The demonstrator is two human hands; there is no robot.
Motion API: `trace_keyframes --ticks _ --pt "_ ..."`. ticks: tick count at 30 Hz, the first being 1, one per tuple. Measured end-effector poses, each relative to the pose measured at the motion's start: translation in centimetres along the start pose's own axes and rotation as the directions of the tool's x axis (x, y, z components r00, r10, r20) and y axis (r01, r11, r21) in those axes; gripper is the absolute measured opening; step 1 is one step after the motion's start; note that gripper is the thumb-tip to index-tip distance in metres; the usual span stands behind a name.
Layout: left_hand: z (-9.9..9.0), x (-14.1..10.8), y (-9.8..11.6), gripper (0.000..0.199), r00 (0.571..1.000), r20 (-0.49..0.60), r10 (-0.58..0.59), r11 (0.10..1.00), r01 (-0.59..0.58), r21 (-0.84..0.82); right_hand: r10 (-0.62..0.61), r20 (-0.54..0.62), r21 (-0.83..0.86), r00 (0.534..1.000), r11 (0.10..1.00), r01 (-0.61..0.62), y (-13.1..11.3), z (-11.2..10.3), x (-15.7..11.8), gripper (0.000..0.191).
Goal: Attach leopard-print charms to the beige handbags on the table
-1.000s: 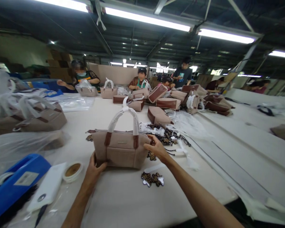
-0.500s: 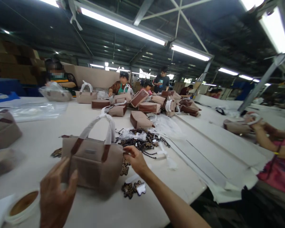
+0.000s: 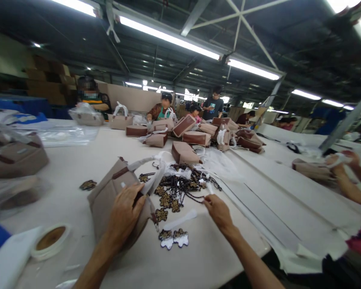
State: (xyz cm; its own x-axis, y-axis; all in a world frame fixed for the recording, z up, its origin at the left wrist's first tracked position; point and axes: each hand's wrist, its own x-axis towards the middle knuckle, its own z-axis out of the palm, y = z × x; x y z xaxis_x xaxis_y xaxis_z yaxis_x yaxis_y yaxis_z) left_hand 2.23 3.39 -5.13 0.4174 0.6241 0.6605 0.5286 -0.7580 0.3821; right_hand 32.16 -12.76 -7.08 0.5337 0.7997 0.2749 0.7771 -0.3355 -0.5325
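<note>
A taupe handbag [image 3: 104, 200] with brown trim and white-wrapped handles stands tilted on the table in front of me. My left hand [image 3: 128, 210] grips it near the top edge, fingers bent over the side. Out to the right, my right hand [image 3: 218, 210] pinches the end of a dark braided cord [image 3: 195, 198]. That cord runs from a heap of leopard-print charms [image 3: 165, 199] with black cords, right of the bag. Closer to me lie two flower-shaped charms [image 3: 180, 237], partly white, below a white strip [image 3: 180, 220].
A tape roll [image 3: 51, 241] lies at front left. Another taupe bag [image 3: 18, 154] stands at far left. Several bags [image 3: 195, 138] are piled at the back, with plastic wrap [image 3: 219, 162] before them. A co-worker's hands [image 3: 338, 162] handle a bag at right.
The handbag has tipped and turned. My left hand has moved right onto it. My right hand has left the bag's edge, moved right and taken hold of a cord.
</note>
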Motion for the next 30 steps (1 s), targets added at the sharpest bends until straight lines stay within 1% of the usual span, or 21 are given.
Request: trace_keyframes --ticks 2,3,4,6,8,11,14,17,20,22,24,25,26,27,28,30 --pt "-0.1 -0.5 -0.1 0.037 0.999 0.019 -0.028 1.0 0.028 -0.012 0.109 -0.007 -0.121 0.994 0.987 -0.11 3.8 -1.2 0.5 0.01" --pt "-0.1 -0.8 -0.3 0.035 0.999 0.039 -0.033 0.999 0.033 -0.006 0.15 0.011 -0.168 0.989 0.975 -0.146 5.4 -1.5 0.6 0.007" --pt "-0.1 -1.0 -0.6 0.033 0.997 0.069 -0.032 0.999 0.032 0.009 0.175 0.033 -0.207 0.984 0.964 -0.165 6.7 -1.5 0.6 0.005" --pt "0.2 -1.6 -0.9 0.03 0.989 0.149 -0.019 0.999 0.012 0.05 0.208 0.075 -0.268 0.975 0.946 -0.181 8.3 -1.2 0.6 0.006" --pt "0.6 -2.0 -0.9 0.03 0.974 0.226 -0.003 0.996 -0.017 0.088 0.231 0.103 -0.314 0.968 0.931 -0.188 9.0 -0.8 0.7 0.008" --pt "1.1 -2.2 -0.5 0.03 0.96 0.28 0.005 0.99 -0.043 0.131 0.265 0.132 -0.363 0.955 0.91 -0.202 9.2 -0.7 1.3 0.009" --pt "1.3 -2.2 -0.3 0.03 0.961 0.274 -0.023 0.988 -0.021 0.156 0.264 0.155 -0.378 0.952 0.906 -0.189 9.5 -1.1 2.0 0.011" --pt "1.4 -2.4 -0.6 0.029 0.967 0.251 -0.055 0.986 0.013 0.167 0.245 0.176 -0.364 0.953 0.916 -0.168 10.0 -1.5 2.5 0.017" --pt "1.2 -2.6 -0.5 0.027 0.979 0.197 -0.062 0.982 0.025 0.186 0.244 0.185 -0.336 0.952 0.926 -0.172 10.5 -1.8 2.8 0.025" --pt "1.1 -2.6 0.6 0.028 0.994 0.1 -0.034 0.981 0.015 0.193 0.255 0.174 -0.325 0.951 0.927 -0.189 10.8 -1.9 2.9 0.028" --pt "1.4 -2.6 2.9 0.029 1.0 0.01 0.023 0.988 -0.025 0.152 0.267 0.154 -0.325 0.951 0.923 -0.206 10.9 -2.0 3.0 0.028" --pt "1.8 -2.7 4.5 0.028 0.998 -0.001 0.059 0.993 -0.059 0.099 0.27 0.142 -0.328 0.952 0.92 -0.213 10.9 -2.0 2.9 0.028" --pt "2.4 -2.9 6.2 0.028 0.995 0.037 0.092 0.996 -0.093 0.018 0.273 0.129 -0.333 0.953 0.917 -0.218 10.8 -2.0 2.9 0.027" --pt "3.3 -3.1 8.0 0.025 0.987 0.1 0.124 0.99 -0.115 -0.085 0.275 0.115 -0.338 0.954 0.914 -0.223 10.6 -1.9 2.8 0.027" --pt "4.3 -3.4 9.7 0.023 0.972 0.189 0.14 0.977 -0.105 -0.187 0.274 0.103 -0.344 0.956 0.912 -0.225 10.4 -1.9 2.6 0.026" --pt "6.6 -4.0 12.7 0.023 0.916 0.382 0.118 0.941 0.02 -0.338 0.262 0.082 -0.351 0.962 0.91 -0.218 9.9 -1.9 2.3 0.026"
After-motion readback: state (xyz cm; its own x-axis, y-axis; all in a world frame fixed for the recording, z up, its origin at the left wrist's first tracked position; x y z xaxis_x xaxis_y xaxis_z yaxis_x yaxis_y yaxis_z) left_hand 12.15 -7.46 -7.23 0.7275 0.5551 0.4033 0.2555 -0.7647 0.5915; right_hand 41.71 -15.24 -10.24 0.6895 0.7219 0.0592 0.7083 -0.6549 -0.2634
